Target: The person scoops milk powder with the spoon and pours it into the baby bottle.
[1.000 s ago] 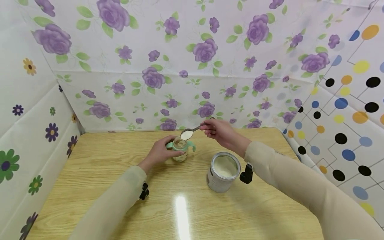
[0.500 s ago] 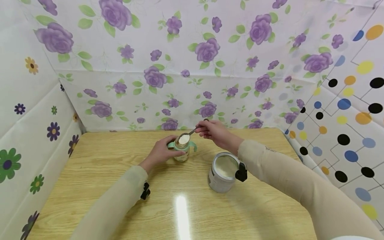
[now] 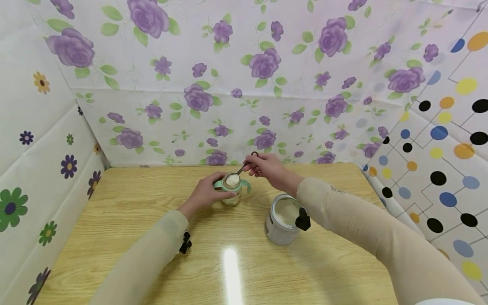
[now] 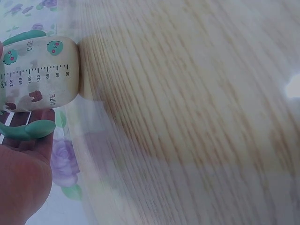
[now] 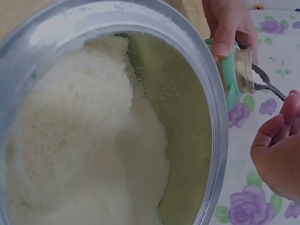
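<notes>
A baby bottle (image 3: 231, 198) with two green handles stands upright on the table, its mouth uncovered. My left hand (image 3: 206, 191) grips it from the left, thumb across the front. Printed measuring marks show on the bottle (image 4: 42, 79) in the left wrist view. My right hand (image 3: 268, 170) pinches the handle of a metal spoon (image 3: 241, 170). White powder sits at the bottle's mouth, where the spoon's bowl is tipped down. In the right wrist view the spoon (image 5: 271, 87) meets the bottle's neck (image 5: 244, 70); how deep its bowl reaches cannot be made out.
A lidless tin (image 3: 280, 235) of pale powder stands on the wooden table (image 3: 171, 271), right of the bottle and under my right wrist. Its metal rim (image 5: 219, 122) fills much of the right wrist view. A flowered wall covering (image 3: 160, 127) rises behind the table.
My right hand has moved left and brought the spoon from above the bottle down to its mouth. The heaped bowl has tipped into the opening. My left hand keeps its grip.
</notes>
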`<state>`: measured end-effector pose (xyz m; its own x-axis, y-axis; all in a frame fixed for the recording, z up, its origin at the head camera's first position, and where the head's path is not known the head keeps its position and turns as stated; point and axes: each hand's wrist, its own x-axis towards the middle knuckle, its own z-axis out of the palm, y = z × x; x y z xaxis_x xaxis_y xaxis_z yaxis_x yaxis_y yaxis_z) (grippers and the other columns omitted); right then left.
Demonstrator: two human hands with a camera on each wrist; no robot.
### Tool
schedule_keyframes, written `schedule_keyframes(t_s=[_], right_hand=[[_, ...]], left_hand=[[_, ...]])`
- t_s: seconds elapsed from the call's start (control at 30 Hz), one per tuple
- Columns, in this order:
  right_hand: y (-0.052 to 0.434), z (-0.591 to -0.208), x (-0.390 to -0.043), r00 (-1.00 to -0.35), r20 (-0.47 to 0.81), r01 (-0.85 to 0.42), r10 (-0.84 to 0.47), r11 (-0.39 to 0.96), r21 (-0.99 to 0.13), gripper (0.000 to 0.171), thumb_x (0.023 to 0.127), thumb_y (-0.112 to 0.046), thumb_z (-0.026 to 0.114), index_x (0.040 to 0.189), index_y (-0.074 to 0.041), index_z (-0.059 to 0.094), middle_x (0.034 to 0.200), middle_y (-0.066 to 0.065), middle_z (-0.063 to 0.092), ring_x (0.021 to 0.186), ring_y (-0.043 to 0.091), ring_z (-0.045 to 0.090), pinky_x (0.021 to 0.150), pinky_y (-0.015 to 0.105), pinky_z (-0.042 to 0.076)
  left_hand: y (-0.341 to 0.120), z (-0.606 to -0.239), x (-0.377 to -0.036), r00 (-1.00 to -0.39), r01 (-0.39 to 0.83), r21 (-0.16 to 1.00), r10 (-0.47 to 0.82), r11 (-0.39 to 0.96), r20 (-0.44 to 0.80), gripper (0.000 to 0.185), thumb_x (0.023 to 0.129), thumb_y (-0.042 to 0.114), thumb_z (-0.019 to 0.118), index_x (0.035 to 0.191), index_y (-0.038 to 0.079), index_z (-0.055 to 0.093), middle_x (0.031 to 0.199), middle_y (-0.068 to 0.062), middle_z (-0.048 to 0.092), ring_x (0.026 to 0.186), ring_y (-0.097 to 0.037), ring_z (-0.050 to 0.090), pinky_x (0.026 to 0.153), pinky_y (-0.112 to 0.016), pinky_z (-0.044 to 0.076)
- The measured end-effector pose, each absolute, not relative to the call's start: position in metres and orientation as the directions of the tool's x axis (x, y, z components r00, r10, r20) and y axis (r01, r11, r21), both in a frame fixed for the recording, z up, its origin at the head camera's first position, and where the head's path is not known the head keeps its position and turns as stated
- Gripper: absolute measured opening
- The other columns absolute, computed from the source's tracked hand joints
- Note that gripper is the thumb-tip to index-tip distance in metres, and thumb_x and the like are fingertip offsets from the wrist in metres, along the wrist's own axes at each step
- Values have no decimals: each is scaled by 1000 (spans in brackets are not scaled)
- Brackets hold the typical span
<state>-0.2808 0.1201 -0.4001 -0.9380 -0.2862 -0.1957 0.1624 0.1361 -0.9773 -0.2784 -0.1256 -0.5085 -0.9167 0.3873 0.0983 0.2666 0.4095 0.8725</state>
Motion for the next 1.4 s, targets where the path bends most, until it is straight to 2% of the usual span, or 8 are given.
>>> schedule_keyframes(t_s=[0.23, 0.47, 0.7, 0.8, 0.87, 1.1, 1.23, 1.4], right_hand=[[116, -405, -281, -951, -138, 78, -277, 219, -973, 28, 111, -26, 60, 110, -2, 74, 90, 5, 76, 80, 19, 68, 71, 25, 54], [116, -406, -281, -949, -81, -19, -304, 313, -950, 25, 111, -20, 57, 111, -1, 73, 91, 7, 75, 81, 19, 68, 72, 27, 52], [121, -405, -281, -917, -26, -158, -397, 422, -893, 23, 111, -14, 52, 120, -6, 71, 95, 10, 74, 94, 41, 69, 75, 31, 54], [123, -403, -280, -899, -10, -218, -439, 466, -857, 22, 111, -12, 52, 120, -6, 71, 95, 11, 74, 93, 40, 69, 76, 33, 56], [124, -403, -281, -891, -5, -242, -454, 484, -841, 21, 111, -13, 52, 118, -6, 71, 96, 12, 75, 90, 35, 70, 76, 34, 56], [130, -407, -282, -892, -10, -249, -452, 509, -824, 22, 111, -14, 53, 117, -4, 73, 97, 8, 76, 84, 23, 69, 74, 33, 55], [131, -404, -281, -892, -13, -246, -452, 509, -825, 23, 111, -15, 54, 118, -3, 73, 98, 10, 77, 84, 24, 70, 74, 33, 55], [133, -400, -281, -895, -21, -227, -446, 495, -839, 21, 112, -16, 56, 116, -6, 74, 98, 8, 78, 89, 34, 71, 74, 33, 54]], left_hand=[[-126, -508, -277, -915, 271, 868, 391, 416, 99, 66, 86, 37, 93, 144, 20, 65, 135, -2, 70, 122, -25, 66, 104, -51, 54], [-127, -507, -277, -914, 276, 864, 392, 421, 101, 66, 87, 38, 92, 145, 21, 65, 134, -1, 70, 119, -25, 67, 102, -50, 55], [-127, -510, -278, -910, 292, 859, 400, 421, 113, 65, 87, 37, 92, 144, 21, 65, 132, 0, 71, 116, -22, 68, 101, -47, 57], [-127, -510, -278, -911, 290, 859, 398, 421, 112, 63, 87, 36, 92, 143, 23, 66, 131, 2, 71, 116, -21, 68, 101, -46, 57], [-127, -510, -278, -910, 294, 858, 398, 422, 117, 63, 87, 36, 92, 143, 22, 66, 131, 1, 71, 115, -22, 68, 100, -46, 57], [-126, -510, -277, -913, 279, 865, 396, 418, 104, 62, 87, 37, 92, 142, 23, 66, 131, 2, 71, 116, -21, 68, 101, -46, 57], [-126, -511, -278, -913, 277, 868, 393, 412, 105, 64, 87, 37, 92, 143, 22, 66, 131, 2, 71, 117, -22, 68, 101, -47, 57], [-126, -510, -278, -913, 279, 868, 393, 410, 108, 65, 87, 36, 93, 144, 22, 65, 132, 1, 71, 118, -23, 67, 101, -47, 57]])
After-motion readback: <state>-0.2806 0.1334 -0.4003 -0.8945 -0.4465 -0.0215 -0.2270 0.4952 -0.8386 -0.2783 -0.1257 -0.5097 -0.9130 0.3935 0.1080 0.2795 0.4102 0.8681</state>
